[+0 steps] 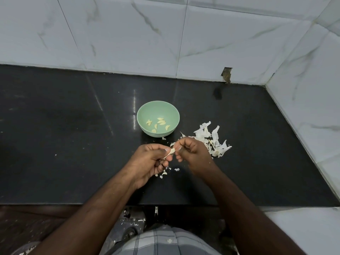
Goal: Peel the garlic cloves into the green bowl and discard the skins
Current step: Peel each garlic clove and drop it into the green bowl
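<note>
Garlic clove (170, 152) pinched between left hand (153, 160) and right hand (193, 153); both grip it.

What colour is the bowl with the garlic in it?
Pale green bowl, seen in the head view.

Dim, cool light is seen throughout; a glare streak is reflected on the tabletop (134, 100); edges are bent by wide-angle distortion.

One green bowl (158, 120); seven peeled cloves (161, 122) inside; one skin pile (213, 142); one clove (170, 152) between two hands.
</note>
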